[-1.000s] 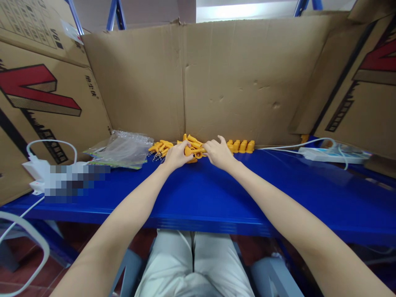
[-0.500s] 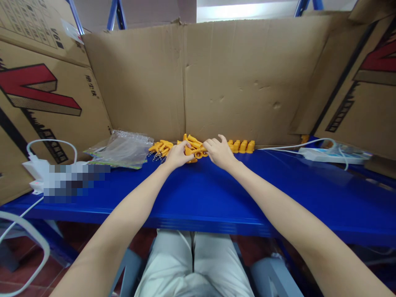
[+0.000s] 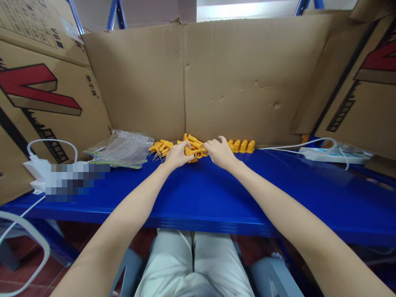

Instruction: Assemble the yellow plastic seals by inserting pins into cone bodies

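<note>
My left hand is closed, thumb and fingers pinching the round end of a small yellow plastic piece. My right hand pinches the other end of this piece, its little finger raised. Exactly what kind of part it is, I cannot make out. Behind and beneath it lies a pile of similar yellow parts, some with round hollow ends. More yellow pieces with small metal chains lie left of my left hand. Beyond my right hand stand several upright yellow parts in a row.
Clear plastic bags lie on the blue table at the left. A white charger with a cable sits at the far left, a white power strip at the right. Cardboard walls the back and sides.
Both hands stay in nearly the same place. The yellow piece between them has tilted slightly; little else differs.
</note>
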`<state>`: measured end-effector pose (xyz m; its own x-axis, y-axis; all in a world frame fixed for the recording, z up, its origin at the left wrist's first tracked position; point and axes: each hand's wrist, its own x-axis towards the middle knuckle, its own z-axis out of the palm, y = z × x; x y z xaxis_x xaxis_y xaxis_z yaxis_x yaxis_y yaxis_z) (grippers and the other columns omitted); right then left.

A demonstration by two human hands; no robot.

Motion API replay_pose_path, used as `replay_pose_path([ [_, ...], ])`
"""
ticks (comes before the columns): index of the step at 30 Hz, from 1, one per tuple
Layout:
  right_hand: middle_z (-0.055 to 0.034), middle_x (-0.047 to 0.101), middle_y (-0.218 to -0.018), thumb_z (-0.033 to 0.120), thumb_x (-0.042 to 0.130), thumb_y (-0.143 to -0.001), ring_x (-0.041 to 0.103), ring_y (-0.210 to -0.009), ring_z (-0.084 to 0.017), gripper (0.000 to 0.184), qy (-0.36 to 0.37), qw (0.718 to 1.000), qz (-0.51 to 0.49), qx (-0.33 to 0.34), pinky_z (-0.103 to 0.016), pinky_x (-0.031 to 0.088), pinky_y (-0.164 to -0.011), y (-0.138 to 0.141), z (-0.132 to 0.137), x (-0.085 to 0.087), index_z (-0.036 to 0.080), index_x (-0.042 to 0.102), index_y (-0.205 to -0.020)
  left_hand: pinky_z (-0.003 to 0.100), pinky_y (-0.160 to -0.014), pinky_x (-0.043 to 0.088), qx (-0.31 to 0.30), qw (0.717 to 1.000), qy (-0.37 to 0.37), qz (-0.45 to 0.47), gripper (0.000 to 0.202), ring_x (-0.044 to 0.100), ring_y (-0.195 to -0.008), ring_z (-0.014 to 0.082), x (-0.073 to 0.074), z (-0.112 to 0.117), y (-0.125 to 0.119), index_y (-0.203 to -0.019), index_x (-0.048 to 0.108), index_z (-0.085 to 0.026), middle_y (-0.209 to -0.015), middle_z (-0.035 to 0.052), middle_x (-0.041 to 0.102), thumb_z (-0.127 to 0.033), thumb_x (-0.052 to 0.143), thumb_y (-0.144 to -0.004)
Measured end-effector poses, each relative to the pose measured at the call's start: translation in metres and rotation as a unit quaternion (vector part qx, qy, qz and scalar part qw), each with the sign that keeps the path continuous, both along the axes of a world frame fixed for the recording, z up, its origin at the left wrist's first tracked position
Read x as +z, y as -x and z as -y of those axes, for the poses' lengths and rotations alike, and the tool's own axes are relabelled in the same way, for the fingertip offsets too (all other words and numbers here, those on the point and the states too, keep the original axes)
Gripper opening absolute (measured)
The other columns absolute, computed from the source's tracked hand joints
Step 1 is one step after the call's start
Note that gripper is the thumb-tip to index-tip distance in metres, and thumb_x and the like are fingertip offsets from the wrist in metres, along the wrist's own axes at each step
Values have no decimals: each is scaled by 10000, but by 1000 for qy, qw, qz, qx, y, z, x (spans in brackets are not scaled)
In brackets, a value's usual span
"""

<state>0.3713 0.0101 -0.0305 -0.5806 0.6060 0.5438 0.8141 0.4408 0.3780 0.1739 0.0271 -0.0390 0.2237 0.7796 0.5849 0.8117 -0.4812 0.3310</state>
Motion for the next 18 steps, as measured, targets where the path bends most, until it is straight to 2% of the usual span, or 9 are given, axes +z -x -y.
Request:
replay_pose_path([
  [5,-101,656,-993,52,374,-872,528,-931,-230,299,-51,998,-23,17,-453,213,-996,-2,-3,-1,160,566,-1074,254,-582,358,-12,999,26,14,287,510,-585,143,0,-1,-1,-920,599,-183,-589,-41,505,-299,638,-661],
  [12,-140,665,-1057,219,414,-933,572,-954,-249,253,23,999,-15,43,-438,249,-956,-5,-7,-7,117,549,-1121,264,-614,369,2,999,5,-41,303,556,-636,169,2,1,5,-963,603,-199,-641,-23,562,-311,640,-684],
  [18,-142,664,-1065,220,425,-926,567,-984,-256,253,39,999,-7,11,-440,248,-949,-2,-3,-7,126,575,-1108,272,-628,386,16,999,1,-52,322,579,-662,184,0,0,4,-987,617,-210,-676,-8,604,-333,642,-690],
])
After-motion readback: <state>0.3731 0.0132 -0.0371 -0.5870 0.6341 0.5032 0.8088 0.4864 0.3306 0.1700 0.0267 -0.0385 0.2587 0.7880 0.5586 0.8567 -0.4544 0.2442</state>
